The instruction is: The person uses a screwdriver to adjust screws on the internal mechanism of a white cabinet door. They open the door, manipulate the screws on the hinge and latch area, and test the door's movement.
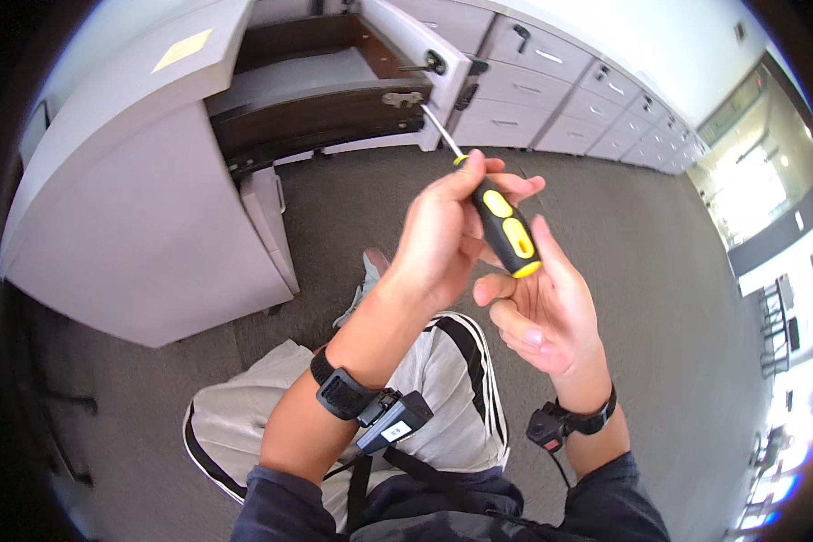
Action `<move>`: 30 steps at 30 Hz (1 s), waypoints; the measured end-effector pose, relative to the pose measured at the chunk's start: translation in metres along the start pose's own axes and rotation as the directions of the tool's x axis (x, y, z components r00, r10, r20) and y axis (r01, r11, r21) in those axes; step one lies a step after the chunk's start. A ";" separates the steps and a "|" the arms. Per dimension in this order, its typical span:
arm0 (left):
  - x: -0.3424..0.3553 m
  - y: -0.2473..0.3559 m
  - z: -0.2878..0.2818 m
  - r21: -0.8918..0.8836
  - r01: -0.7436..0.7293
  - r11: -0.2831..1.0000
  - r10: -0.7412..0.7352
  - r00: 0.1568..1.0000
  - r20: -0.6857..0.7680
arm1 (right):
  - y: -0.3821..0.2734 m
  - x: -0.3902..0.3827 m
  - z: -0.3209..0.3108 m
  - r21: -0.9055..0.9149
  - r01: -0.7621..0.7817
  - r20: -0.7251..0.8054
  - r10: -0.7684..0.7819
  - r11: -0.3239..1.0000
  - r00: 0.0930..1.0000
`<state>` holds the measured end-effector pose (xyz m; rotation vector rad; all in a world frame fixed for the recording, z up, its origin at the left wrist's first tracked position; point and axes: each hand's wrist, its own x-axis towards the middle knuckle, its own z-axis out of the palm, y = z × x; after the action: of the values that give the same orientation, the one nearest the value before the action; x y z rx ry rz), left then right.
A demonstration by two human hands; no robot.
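Note:
My left hand [443, 226] is closed round a screwdriver [506, 226] with a black and yellow handle, its thumb near the collar. The thin metal shaft points up and left, and its tip is beside a metal fitting [402, 98] on the dark side of a pulled-out drawer [325, 117]. Whether the tip touches the fitting or the drawer front, I cannot tell. Close to the butt of the handle, my right hand [551, 312] has its palm turned up and its fingers apart, some partly bent. No grip on the screwdriver shows there.
The drawer's pale front [420, 54] carries a lock [435, 61]. A light desk [135, 199] with a yellow note [183, 50] stands at the left. Light drawer cabinets [515, 86] line the far wall. My bent legs [271, 393] are below, on grey carpet [668, 361].

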<state>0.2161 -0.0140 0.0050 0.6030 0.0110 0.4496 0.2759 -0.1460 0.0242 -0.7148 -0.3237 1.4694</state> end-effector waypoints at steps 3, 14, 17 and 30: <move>0.000 -0.001 -0.012 0.159 -0.034 0.987 0.030 0.999 0.030 | 0.003 0.004 0.004 -0.130 0.091 -0.102 -0.105 0.987 0.989; 0.005 -0.002 -0.010 0.354 -0.095 0.930 0.101 0.995 0.003 | 0.006 0.004 -0.016 -0.955 0.237 0.285 -0.788 -0.180 0.546; 0.005 -0.004 -0.011 0.266 -0.074 0.961 0.065 0.997 0.044 | 0.010 -0.002 -0.012 -0.662 0.347 -0.086 -0.527 0.664 0.845; -0.001 -0.005 -0.021 0.148 -0.005 0.989 -0.011 0.995 0.104 | 0.044 0.001 -0.025 -0.814 0.383 0.001 -0.659 0.436 0.752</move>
<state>0.2146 -0.0065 -0.0157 0.7721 -0.0549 0.4161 0.2567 -0.1531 -0.0219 -1.3909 -0.8873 0.4989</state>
